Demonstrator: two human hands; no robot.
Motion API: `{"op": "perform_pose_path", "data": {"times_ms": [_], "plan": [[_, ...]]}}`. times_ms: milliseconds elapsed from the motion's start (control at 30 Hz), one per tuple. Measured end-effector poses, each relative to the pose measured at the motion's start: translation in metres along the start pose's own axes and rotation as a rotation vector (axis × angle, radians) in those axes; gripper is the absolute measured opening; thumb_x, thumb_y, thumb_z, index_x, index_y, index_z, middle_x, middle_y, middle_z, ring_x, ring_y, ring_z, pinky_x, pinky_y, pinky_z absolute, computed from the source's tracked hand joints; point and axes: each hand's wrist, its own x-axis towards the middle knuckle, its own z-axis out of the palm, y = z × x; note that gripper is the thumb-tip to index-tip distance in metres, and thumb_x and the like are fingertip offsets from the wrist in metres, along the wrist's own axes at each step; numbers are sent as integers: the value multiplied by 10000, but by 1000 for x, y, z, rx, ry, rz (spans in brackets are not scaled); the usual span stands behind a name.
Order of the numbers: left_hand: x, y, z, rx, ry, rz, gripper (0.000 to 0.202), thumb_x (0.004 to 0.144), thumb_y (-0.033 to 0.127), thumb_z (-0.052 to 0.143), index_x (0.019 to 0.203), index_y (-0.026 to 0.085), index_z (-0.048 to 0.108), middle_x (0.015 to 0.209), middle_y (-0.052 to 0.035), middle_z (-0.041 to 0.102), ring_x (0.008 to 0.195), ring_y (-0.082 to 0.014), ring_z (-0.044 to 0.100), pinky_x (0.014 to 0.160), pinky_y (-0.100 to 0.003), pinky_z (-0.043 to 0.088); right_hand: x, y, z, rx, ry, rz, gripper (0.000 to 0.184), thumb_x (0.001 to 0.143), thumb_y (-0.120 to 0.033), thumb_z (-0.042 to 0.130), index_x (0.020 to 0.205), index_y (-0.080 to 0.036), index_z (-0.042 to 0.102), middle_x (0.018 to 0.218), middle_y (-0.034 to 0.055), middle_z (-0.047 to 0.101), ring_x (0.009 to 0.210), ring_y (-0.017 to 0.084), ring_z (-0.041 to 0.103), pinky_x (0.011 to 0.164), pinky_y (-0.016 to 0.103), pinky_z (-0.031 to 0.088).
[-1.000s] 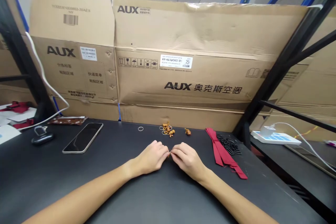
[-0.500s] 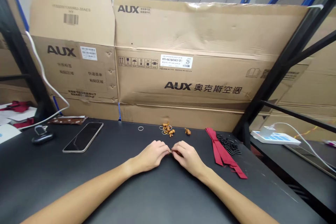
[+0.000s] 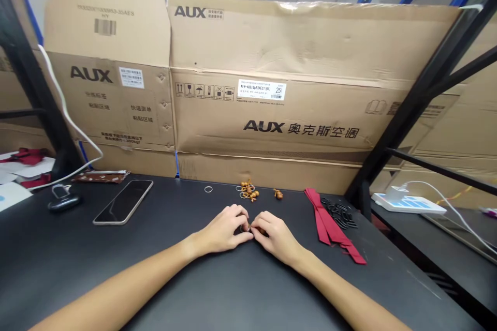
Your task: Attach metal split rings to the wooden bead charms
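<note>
My left hand (image 3: 229, 227) is closed over the middle of the dark table, with a small metal ring (image 3: 244, 228) between thumb and curled fingers. Close against its fingertips, my right hand (image 3: 278, 235) pinches something at the ring's right side. A bit of a brown wooden gourd charm (image 3: 262, 230) shows inside the right fingers, mostly hidden. Beyond the hands lie a cluster of gourd charms with rings (image 3: 250, 194) and a single gourd charm (image 3: 278, 194). A loose ring (image 3: 208, 189) rests to their left.
Red ribbon strips (image 3: 330, 225) lie on the right beside a pile of black clips (image 3: 339, 213). On the left are a phone (image 3: 123, 202), a black oval object (image 3: 64, 202) and a brown packet (image 3: 101, 177). A cardboard wall (image 3: 310, 62) stands behind the table (image 3: 186, 289).
My left thumb and fingers have parted a little, so the ring and part of the brown charm now show. The right fingers have shifted slightly. Things on the table have stayed put.
</note>
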Motion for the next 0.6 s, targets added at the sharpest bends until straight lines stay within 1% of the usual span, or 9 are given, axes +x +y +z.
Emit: {"op": "perform_pose_path", "data": {"times_ms": [200,300,400,500,600], "plan": [[0,0,-2,8,-11,24,110,903,236,539,826,192,603,1040,-52,571,951,-188,530,868,-328,430,0,3,2,28,9,38,128,883,-172,502,830,-212,612,798,39,593,722,164,548,651,280,474],[1,0,-3,-13,-19,35,108,909,233,532,854,201,619,1050,-52,570,961,-189,527,882,-333,428,1,7,2,36,35,93,125,863,-154,511,792,-207,600,775,31,584,704,159,542,630,269,462],[1,0,-3,-21,-3,18,86,891,261,563,865,203,622,1040,-46,566,965,-188,524,893,-334,425,2,10,2,45,35,138,114,841,-142,529,772,-204,595,755,20,577,691,153,538,622,260,452],[0,0,-1,-12,16,3,108,859,303,609,842,196,610,1036,-35,560,949,-180,521,883,-322,425,1,8,2,79,17,129,117,850,-150,524,775,-204,596,767,21,576,707,151,540,632,255,452],[0,-2,0,18,18,12,93,882,265,570,835,194,607,1049,-36,559,937,-176,519,868,-321,423,0,4,3,107,1,98,121,868,-175,511,794,-208,601,786,26,576,724,153,542,648,258,456]]}}
